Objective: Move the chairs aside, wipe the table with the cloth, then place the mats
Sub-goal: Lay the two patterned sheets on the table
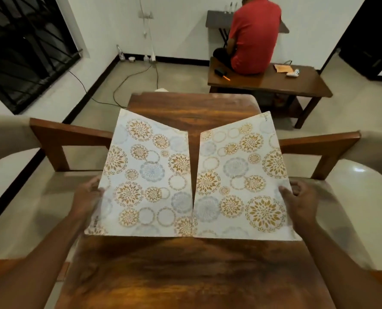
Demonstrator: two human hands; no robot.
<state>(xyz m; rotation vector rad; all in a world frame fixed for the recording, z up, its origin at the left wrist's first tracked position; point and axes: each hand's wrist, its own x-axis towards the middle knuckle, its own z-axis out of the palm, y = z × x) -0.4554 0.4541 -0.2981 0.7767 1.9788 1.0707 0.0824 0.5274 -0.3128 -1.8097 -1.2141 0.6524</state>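
Two patterned mats sit side by side over the wooden table (pixel 192 270), each printed with gold and blue-grey floral rings on a pale ground. The left mat (pixel 147 175) and the right mat (pixel 241 181) nearly meet at their near inner corners and splay apart toward the far end, leaving a wedge of bare wood between them. Whether they lie flat on the top or are held slightly above it cannot be told.

The left hand (pixel 87 197) grips the outer edge of the left mat, fingers curled round its side. The right hand (pixel 297 201) holds the outer edge of the right mat, thumb on top of the print and the other fingers bent past the rim. Both hands are blurred.

The tabletop is dark, glossy, strongly grained wood, narrow and running away from the viewer, with soft reflections on its near part. On each side stands a chair: the left chair (pixel 58 141) and the right chair (pixel 326 146), both with brown wooden arms and pale cushions, close against the table's long edges.

Beyond the table the floor (pixel 176 74) is pale and smooth, with black cables trailing toward the white wall. A dark barred window (pixel 25 47) fills the left wall. At the far right, a person in a red shirt (pixel 254 34) sits back-turned on a low wooden bench (pixel 297 83) that also carries a few small items.
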